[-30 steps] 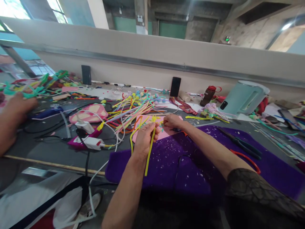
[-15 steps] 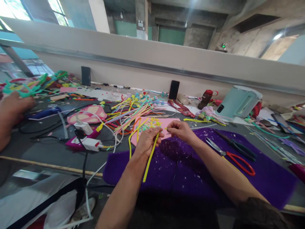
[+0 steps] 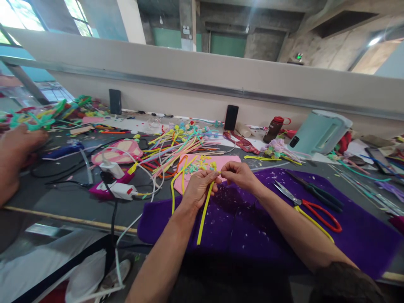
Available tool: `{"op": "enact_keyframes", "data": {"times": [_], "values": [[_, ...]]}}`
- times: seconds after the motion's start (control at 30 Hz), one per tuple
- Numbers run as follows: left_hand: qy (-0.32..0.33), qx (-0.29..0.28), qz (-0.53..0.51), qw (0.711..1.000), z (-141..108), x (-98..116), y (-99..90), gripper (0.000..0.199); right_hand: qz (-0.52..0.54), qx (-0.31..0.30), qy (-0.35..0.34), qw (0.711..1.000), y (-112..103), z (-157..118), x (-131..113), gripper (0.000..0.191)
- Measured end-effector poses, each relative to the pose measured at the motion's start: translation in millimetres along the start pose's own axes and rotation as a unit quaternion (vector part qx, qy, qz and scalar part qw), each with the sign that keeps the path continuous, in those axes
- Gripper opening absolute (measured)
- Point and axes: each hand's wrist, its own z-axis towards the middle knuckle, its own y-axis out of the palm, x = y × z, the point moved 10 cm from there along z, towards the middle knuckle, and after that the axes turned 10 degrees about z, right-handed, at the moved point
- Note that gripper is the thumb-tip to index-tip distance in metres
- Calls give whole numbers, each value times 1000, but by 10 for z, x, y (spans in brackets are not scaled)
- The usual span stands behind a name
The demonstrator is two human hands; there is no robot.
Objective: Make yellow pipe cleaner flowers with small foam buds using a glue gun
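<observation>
My left hand [image 3: 202,185] is closed on a yellow pipe cleaner [image 3: 205,213], whose long end hangs down over the purple cloth [image 3: 249,235]. My right hand [image 3: 239,174] pinches at the tip of a small yellow piece, right against the left fingertips; whether it belongs to the same pipe cleaner is too small to tell. Under and behind the hands lies a pink sheet [image 3: 232,160] with small yellow and green bits [image 3: 202,162] on it. Red-handled scissors [image 3: 320,212] and dark-handled pliers [image 3: 315,191] rest on the cloth to the right, beside another yellow pipe cleaner [image 3: 315,223].
Behind the sheet is a heap of coloured pipe cleaners [image 3: 186,143]. A power strip [image 3: 110,185] with cables sits left. A phone [image 3: 231,118], a brown bottle [image 3: 274,129] and a pale green kettle [image 3: 318,132] stand at the back. Another person's hand [image 3: 22,147] is far left.
My right hand has come in to the left hand, so their fingertips now meet. The hanging yellow pipe cleaner has shifted slightly right. The view has turned a little.
</observation>
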Motion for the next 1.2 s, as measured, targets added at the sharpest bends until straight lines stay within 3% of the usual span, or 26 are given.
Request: {"op": "enact_keyframes", "data": {"times": [0.43,0.8,1.03,1.2], "values": [[4,-24,7,1000,-11,-12,49,25,-52,-26,-30,998,35,-72,-173,8],[-28,-78,-23,996,-29,-27,156,18,85,-118,-2,989,164,-96,-137,15],[-24,-67,-38,997,-25,-7,148,16,129,-37,30,990,61,-48,-37,18],[-19,-66,-35,997,-30,-3,156,18,166,-43,48,984,101,-62,23,20]]}}
